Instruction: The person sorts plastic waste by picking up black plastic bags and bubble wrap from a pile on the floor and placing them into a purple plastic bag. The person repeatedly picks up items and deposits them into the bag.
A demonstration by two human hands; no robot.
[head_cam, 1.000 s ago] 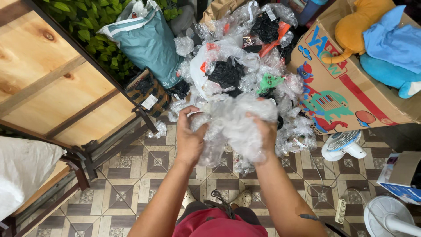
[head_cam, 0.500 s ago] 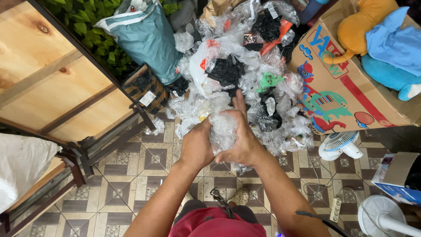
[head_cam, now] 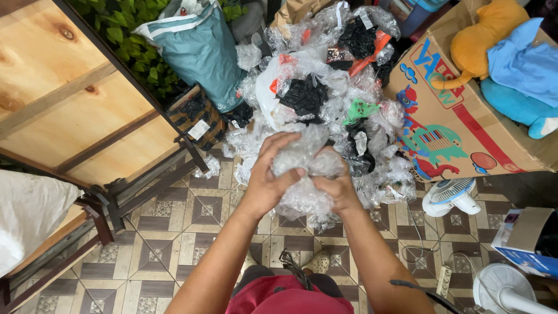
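Hands squeeze hard: my left hand and right hand are pressed together around the plastic wad, near the pile. I should squash evenly so nothing pops out.

**Tight ahead, open floor below**

Ahead of you the plastic-bag pile fills the floor. A wooden table walls your left, a printed cardboard box your right. Small white fans crowd the lower right. Bare tiled floor lies open lower left.
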